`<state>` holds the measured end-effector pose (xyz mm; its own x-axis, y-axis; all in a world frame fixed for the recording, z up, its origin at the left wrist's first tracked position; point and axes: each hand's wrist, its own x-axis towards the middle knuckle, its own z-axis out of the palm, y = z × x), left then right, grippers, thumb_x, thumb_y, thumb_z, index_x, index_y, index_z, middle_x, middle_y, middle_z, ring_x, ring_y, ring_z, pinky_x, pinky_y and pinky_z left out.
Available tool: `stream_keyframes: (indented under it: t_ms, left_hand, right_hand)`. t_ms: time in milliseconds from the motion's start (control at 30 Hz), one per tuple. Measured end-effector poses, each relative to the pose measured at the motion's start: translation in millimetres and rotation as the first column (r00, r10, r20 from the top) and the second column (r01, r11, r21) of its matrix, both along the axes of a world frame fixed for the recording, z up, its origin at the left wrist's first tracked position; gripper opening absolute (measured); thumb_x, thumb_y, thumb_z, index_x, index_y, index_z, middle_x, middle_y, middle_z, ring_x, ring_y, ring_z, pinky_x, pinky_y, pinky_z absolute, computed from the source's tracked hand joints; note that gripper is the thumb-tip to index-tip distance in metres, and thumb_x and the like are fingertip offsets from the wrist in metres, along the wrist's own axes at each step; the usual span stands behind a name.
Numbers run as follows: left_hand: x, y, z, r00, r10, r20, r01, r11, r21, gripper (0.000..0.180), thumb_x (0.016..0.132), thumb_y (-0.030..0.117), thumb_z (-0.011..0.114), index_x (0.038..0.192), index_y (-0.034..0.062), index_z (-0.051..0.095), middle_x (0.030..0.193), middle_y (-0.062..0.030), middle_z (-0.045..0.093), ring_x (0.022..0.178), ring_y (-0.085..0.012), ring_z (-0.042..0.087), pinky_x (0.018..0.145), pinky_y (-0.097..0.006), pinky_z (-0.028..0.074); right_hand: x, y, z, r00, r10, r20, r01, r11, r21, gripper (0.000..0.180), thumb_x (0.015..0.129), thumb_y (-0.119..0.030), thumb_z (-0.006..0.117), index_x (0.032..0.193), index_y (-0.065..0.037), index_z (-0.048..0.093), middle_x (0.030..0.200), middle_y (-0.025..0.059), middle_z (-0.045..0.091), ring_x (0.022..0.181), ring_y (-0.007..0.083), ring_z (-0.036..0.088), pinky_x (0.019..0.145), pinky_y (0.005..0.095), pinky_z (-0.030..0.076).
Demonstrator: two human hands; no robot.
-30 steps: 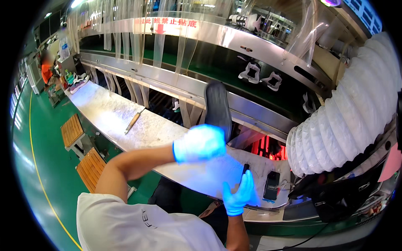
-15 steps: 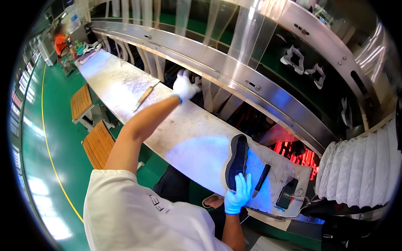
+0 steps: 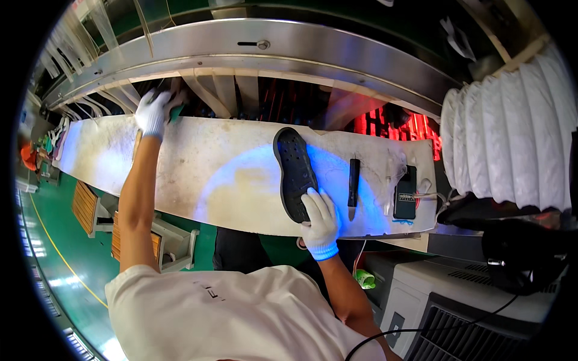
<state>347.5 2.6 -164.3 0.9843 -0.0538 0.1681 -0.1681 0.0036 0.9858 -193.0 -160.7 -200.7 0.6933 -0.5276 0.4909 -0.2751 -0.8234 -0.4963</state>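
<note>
A black shoe sole [image 3: 294,171] lies tread up on the worn metal table [image 3: 229,180], in a patch of blue light. My right hand [image 3: 319,221], in a white glove, grips the sole's near end at the table's front edge. My left hand [image 3: 155,111], also gloved, is stretched far out to the left rear. Its fingers are closed around a dark object with a green edge [image 3: 173,108] at the mouth of the conveyor tunnel. What that object is cannot be made out.
A black pen-like tool [image 3: 353,183] and a flat black device [image 3: 404,191] lie right of the sole. Behind the table runs a steel conveyor housing [image 3: 289,51] with red glowing heaters [image 3: 391,125]. A white ribbed duct [image 3: 512,138] stands at the right; wooden pallets [image 3: 87,207] lie on the green floor.
The sole, held up a second ago, now lies flat on the table under my right hand. My left arm has reached further left and back to the tunnel mouth and closed on a dark object.
</note>
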Motion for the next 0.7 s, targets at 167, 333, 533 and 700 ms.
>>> stream_keyframes:
  t_ms: [167, 333, 533, 700]
  left_hand:
    - [-155.4, 101.2, 36.7, 0.87, -0.156, 0.467, -0.041, 0.922, 0.384, 0.05, 0.087, 0.003, 0.089, 0.135, -0.0027, 0.072, 0.126, -0.0167, 0.078, 0.113, -0.0273, 0.078, 0.098, -0.043, 0.064]
    - [-274.5, 107.6, 46.8, 0.446, -0.651, 0.614, -0.054, 0.665, 0.745, 0.051, 0.075, 0.008, 0.089, 0.125, 0.0112, 0.079, 0.14, -0.02, 0.072, 0.124, -0.0444, 0.074, 0.104, -0.05, 0.062]
    - [-316.9, 83.9, 77.8, 0.485, -0.82, 0.305, 0.19, 0.439, 0.878, 0.046, 0.078, 0.024, 0.09, 0.12, 0.0082, 0.078, 0.131, -0.0206, 0.074, 0.119, -0.0432, 0.074, 0.103, -0.05, 0.061]
    - [-281.2, -14.0, 54.4, 0.752, -0.643, 0.147, 0.223, 0.457, 0.861, 0.093, 0.08, 0.048, 0.087, 0.154, -0.002, 0.062, 0.13, -0.0281, 0.076, 0.122, -0.0473, 0.072, 0.104, -0.05, 0.059]
  right_hand:
    - [4.1, -7.6, -5.8, 0.99, -0.035, 0.133, 0.029, 0.999, 0.043, 0.057, 0.075, 0.004, 0.067, 0.129, -0.006, 0.08, 0.14, 0.015, 0.077, 0.129, 0.0399, 0.073, 0.11, 0.0483, 0.057]
    - [-1.7, -8.6, -13.3, 0.987, -0.032, 0.159, 0.027, 0.999, 0.031, 0.058, 0.076, 0.006, 0.069, 0.132, -0.006, 0.079, 0.142, 0.0148, 0.076, 0.134, 0.0403, 0.069, 0.114, 0.0491, 0.054]
    - [-50.1, 12.1, -35.7, 0.998, -0.023, 0.05, 0.026, 0.998, -0.053, 0.063, 0.076, 0.001, 0.076, 0.138, -0.008, 0.075, 0.149, 0.0133, 0.071, 0.144, 0.0413, 0.061, 0.121, 0.0545, 0.049]
    - [-59.5, 22.7, -32.1, 0.998, -0.033, 0.055, 0.036, 0.999, -0.038, 0.066, 0.075, 0.005, 0.079, 0.141, -0.006, 0.074, 0.152, 0.0173, 0.069, 0.142, 0.0424, 0.063, 0.119, 0.0512, 0.051]
